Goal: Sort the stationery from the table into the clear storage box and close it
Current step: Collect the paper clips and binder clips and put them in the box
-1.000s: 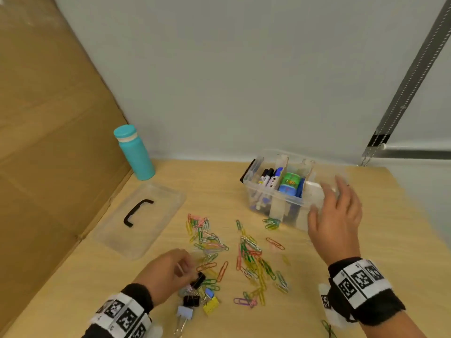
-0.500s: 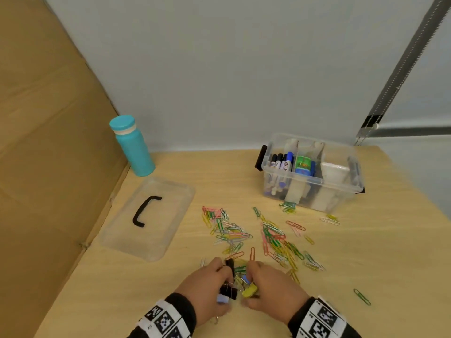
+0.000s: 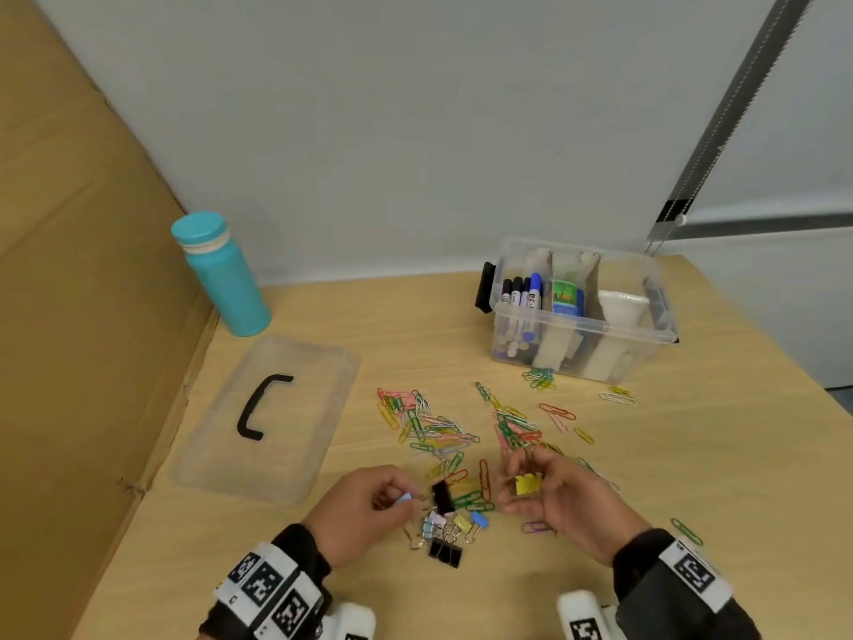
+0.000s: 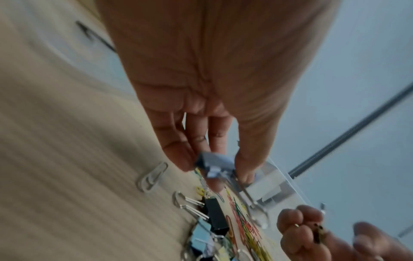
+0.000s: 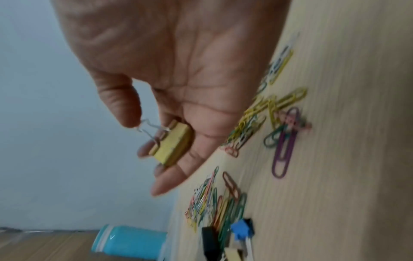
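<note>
My right hand (image 3: 549, 494) holds a yellow binder clip (image 3: 528, 484) just above the table; in the right wrist view the yellow binder clip (image 5: 173, 144) lies against the fingers with the thumb on its wire handle. A light-blue binder clip (image 4: 212, 163) is pinched by my left hand (image 3: 369, 505) near the front of the table. Between the hands lies a small heap of binder clips (image 3: 445, 531), black and pastel. Coloured paper clips (image 3: 434, 427) are scattered beyond them. The clear storage box (image 3: 584, 327) stands open at the back right, with markers and other items in its compartments.
The clear lid (image 3: 267, 420) with a black handle lies flat at the left. A teal bottle (image 3: 221, 274) stands behind it by the cardboard wall (image 3: 78, 316). A white wall closes the back. A single green paper clip (image 3: 687, 531) lies by my right wrist.
My right hand came back from the box to the clip heap and lifted the yellow binder clip. The hands, close together half a second ago, have drawn apart, the left with a light-blue clip.
</note>
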`<state>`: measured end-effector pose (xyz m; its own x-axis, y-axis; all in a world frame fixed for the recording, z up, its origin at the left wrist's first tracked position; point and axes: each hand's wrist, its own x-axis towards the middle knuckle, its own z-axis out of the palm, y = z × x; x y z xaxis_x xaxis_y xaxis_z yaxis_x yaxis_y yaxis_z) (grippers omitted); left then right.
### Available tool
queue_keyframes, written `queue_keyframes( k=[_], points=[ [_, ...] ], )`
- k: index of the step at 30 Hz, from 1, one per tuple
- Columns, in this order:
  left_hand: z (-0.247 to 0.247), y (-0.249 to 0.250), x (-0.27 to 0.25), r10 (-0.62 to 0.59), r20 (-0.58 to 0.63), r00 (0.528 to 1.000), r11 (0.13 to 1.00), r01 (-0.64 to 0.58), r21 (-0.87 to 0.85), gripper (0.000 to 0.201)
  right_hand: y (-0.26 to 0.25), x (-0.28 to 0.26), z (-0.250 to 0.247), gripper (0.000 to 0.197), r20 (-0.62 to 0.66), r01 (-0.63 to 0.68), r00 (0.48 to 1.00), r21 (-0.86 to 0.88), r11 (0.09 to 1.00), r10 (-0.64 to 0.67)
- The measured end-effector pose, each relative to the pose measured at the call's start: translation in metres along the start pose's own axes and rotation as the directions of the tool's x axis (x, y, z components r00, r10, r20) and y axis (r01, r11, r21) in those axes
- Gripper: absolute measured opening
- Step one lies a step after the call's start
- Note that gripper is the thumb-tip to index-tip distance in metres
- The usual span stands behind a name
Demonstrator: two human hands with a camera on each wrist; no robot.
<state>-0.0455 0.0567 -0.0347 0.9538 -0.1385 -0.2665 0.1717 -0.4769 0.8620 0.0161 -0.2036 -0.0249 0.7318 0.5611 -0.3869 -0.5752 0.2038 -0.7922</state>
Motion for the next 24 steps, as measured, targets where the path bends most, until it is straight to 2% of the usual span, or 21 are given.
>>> queue_keyframes(
  k=[1, 2, 3, 4, 5, 6, 8, 10, 12, 15, 17, 18, 19, 22, 23, 24],
  points=[
    [-0.001, -0.001, 0.003, -0.007, -0.01, 1.0, 1.0, 0.007, -0.025, 0.005, 0.0, 0.0, 0.003, 0.021, -0.004, 0.043, 0.999, 0.05, 0.998, -0.043],
    [-0.002, -0.003, 0.005, -0.014, -0.028, 1.0, 0.999, 0.013, -0.037, 0.006, 0.002, 0.001, 0.004, 0.015, -0.024, 0.08, 0.997, 0.014, 0.997, -0.079],
    [-0.003, -0.005, 0.008, -0.017, -0.048, 0.999, 0.999, 0.015, -0.04, 0.007, 0.004, 0.003, 0.007, 0.012, -0.044, 0.112, 0.992, -0.134, 0.985, -0.119],
    [-0.004, -0.005, 0.009, -0.02, -0.059, 0.998, 0.999, 0.018, -0.045, 0.008, 0.006, 0.004, 0.007, 0.014, -0.069, 0.117, 0.985, -0.388, 0.914, -0.156],
    [-0.004, -0.006, 0.01, -0.026, -0.058, 0.998, 0.998, 0.022, -0.058, 0.011, 0.007, 0.005, 0.008, 0.015, -0.056, 0.112, 0.98, -0.645, 0.756, -0.193],
    [-0.004, -0.005, 0.009, -0.034, -0.044, 0.998, 0.997, 0.031, -0.076, 0.015, 0.01, 0.006, 0.008, 0.014, -0.002, 0.116, 0.978, -0.824, 0.554, -0.207],
    [-0.002, -0.004, 0.008, -0.034, -0.018, 0.999, 0.995, 0.032, -0.09, 0.024, 0.018, 0.009, 0.011, 0.016, 0.126, 0.151, 0.985, -0.96, 0.236, -0.117],
    [0.003, -0.001, 0.007, -0.001, -0.001, 1.0, 1.0, 0.001, -0.021, 0.031, 0.025, 0.011, 0.015, 0.027, 0.14, 0.14, 0.99, -0.989, 0.045, -0.005],
    [0.01, 0.0, 0.006, 0.053, 0.019, 0.998, 0.992, -0.055, 0.117, 0.03, 0.026, 0.012, 0.017, 0.027, 0.114, 0.114, 0.993, -0.993, -0.026, 0.008],
    [0.019, 0.0, 0.003, 0.116, 0.044, 0.992, 0.959, -0.123, 0.255, 0.013, 0.028, 0.014, 0.017, 0.018, 0.105, 0.104, 0.994, -0.994, -0.042, -0.008],
    [0.021, 0.002, 0.002, 0.129, 0.089, 0.988, 0.932, -0.151, 0.329, 0.015, 0.029, 0.014, 0.016, 0.017, 0.084, 0.084, 0.996, -0.996, -0.041, -0.002],
    [0.021, 0.001, 0.002, 0.129, 0.113, 0.985, 0.916, -0.162, 0.367, 0.018, 0.028, 0.013, 0.014, 0.017, 0.069, 0.069, 0.998, -0.998, -0.006, 0.002],
    [0.021, 0.001, 0.003, 0.13, 0.131, 0.983, 0.896, -0.173, 0.409, 0.02, 0.027, 0.012, 0.013, 0.017, 0.063, 0.063, 0.998, -0.997, 0.054, 0.001],
    [0.022, 0.0, 0.004, 0.134, 0.15, 0.98, 0.858, -0.19, 0.477, 0.023, 0.02, 0.007, 0.006, 0.01, 0.056, 0.066, 0.998, -0.95, 0.304, -0.043],
    [0.023, 0.0, 0.004, 0.136, 0.149, 0.979, 0.856, -0.192, 0.48, 0.023, 0.016, 0.005, 0.006, 0.006, 0.036, 0.058, 0.998, -0.901, 0.43, -0.06],
    [0.023, -0.001, 0.004, 0.135, 0.146, 0.98, 0.857, -0.19, 0.48, 0.022, 0.014, 0.003, 0.005, 0.005, 0.007, 0.034, 0.999, -0.793, 0.608, -0.047]
  ],
)
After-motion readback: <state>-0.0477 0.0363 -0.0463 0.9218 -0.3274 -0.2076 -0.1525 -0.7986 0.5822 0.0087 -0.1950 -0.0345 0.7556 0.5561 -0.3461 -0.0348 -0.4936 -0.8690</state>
